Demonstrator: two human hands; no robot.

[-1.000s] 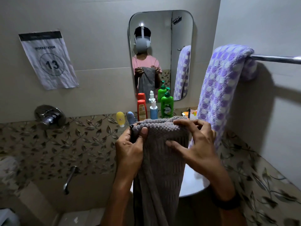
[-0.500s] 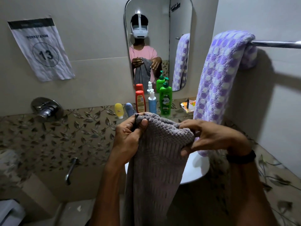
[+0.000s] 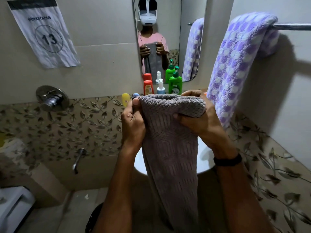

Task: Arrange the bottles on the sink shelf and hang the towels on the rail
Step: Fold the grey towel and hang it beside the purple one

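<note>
Grey towel [image 3: 170, 140], folded over at its top edge, hangs above the white sink [image 3: 204, 158]. Left hand [image 3: 133, 122] pinches its left corner; right hand [image 3: 200, 118] clasps its right corner. Behind stand 5 bottles; a purple checked towel [image 3: 235, 64] drapes over the rail [image 3: 292, 26].

A paper sheet [image 3: 44, 33] is fixed on the wall at the upper left. On it the word "WORKSTATION" is printed, and below this the number "13" stands inside a drawn circle. The green pump bottle [image 3: 175, 85] on the sink shelf has a label with a word like "Vatika", partly covered. The label of the orange bottle [image 3: 148, 88] is too small to read
</note>
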